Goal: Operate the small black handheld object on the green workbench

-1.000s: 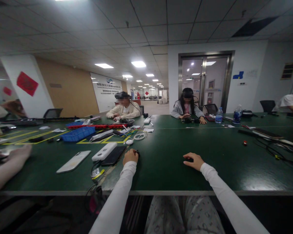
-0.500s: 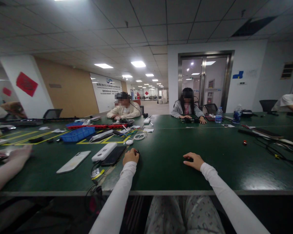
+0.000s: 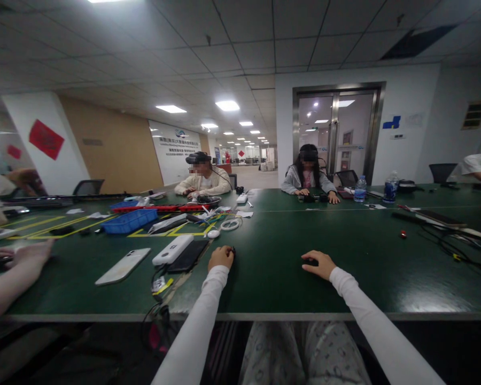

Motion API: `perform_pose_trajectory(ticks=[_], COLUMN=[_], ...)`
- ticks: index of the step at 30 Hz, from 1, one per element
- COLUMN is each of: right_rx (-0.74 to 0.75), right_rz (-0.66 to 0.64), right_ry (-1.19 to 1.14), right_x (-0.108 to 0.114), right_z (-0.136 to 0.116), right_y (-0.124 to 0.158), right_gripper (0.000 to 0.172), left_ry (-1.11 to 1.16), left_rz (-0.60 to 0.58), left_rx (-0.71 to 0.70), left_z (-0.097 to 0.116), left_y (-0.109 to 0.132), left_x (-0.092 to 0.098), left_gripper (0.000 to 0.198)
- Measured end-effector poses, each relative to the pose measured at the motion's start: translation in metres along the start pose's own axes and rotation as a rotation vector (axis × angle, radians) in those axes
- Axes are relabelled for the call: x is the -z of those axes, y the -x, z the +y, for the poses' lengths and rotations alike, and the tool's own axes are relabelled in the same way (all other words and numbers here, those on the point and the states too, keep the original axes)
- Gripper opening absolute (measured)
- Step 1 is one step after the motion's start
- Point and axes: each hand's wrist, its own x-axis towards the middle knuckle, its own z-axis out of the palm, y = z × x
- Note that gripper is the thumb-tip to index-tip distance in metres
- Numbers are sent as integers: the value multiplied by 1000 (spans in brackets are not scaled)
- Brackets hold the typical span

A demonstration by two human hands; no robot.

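My left hand point(image 3: 220, 258) rests on the green table point(image 3: 280, 278), curled into a loose fist around a small dark object point(image 3: 233, 251) that I cannot make out. My right hand point(image 3: 319, 264) lies further right on the table, fingers bent down over another small dark thing point(image 3: 311, 262). Both arms wear white sleeves. A black phone point(image 3: 188, 256) and a white power bank point(image 3: 172, 249) lie just left of my left hand.
A white phone point(image 3: 123, 266), a blue bin point(image 3: 129, 220), cables and a red strip lie to the left. Another person's hand point(image 3: 24, 254) reaches in at far left. Two people sit across the table. Water bottles point(image 3: 359, 189) and black cables point(image 3: 452, 243) are at the right.
My left hand has slid slightly to the right. The right hand has stayed where it was. The hand of the person at far left has shifted a little.
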Motion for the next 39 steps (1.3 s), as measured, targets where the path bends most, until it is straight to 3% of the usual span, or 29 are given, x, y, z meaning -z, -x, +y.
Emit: perform_pose_trajectory(ticks=[5, 13, 17, 25, 33, 36, 39], right_rx=[2, -16, -37, -23, -15, -16, -17], right_rz=[-6, 19, 50, 73, 79, 85, 84], right_ry=[-14, -9, 2, 8, 2, -1, -3], right_x=[1, 2, 0, 0, 3, 3, 3], right_z=[0, -3, -1, 1, 2, 3, 2], right_y=[1, -1, -4, -8, -6, -6, -7], right_gripper=[43, 57, 61, 62, 64, 65, 64], left_ry=[96, 231, 278, 427, 675, 728, 734], left_rz=[-54, -164, -201, -174, 76, 42, -71], left_rx=[-119, -392, -498, -494, -298, -268, -355], left_z=[39, 145, 182, 187, 187, 186, 187], left_y=[17, 68, 88, 85, 79, 78, 81], left_x=[-15, -47, -56, -67, -65, -64, -64], left_gripper=[23, 20, 20, 15, 17, 19, 19])
